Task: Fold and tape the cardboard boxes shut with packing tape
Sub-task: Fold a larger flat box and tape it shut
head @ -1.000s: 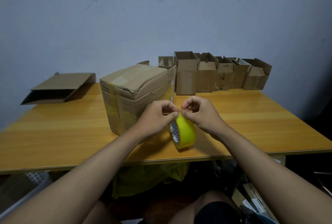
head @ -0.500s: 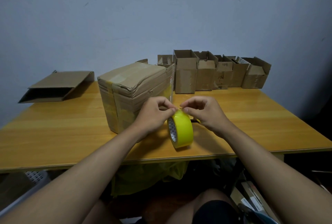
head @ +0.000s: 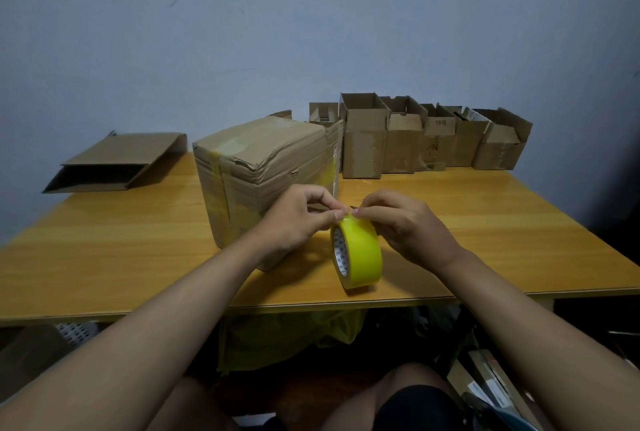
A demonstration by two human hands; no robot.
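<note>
- My left hand (head: 298, 219) and my right hand (head: 401, 228) meet at the top of the tape roll (head: 358, 252), fingers curled, each pinching at the tape there between thumb and forefinger.
- The roll is yellow and stands on its edge on the table (head: 121, 250), close to the front edge, about the middle of it.
- The closed box (head: 263, 167) sits just behind my left hand, left of the roll, its top creased and dented, with yellow tape strips on its sides.
- My left wrist hides the box's near lower corner.
- Along the table's back edge, towards the right, stand 6 small boxes (head: 415, 140) in a row, their top flaps up and open; the leftmost one is half hidden behind the closed box.
- At the back left corner lies a flat box (head: 117, 164) on its side, its open mouth facing the front.
- Below the front edge hangs a yellow bag (head: 291, 337).
- My knees show at the bottom.
</note>
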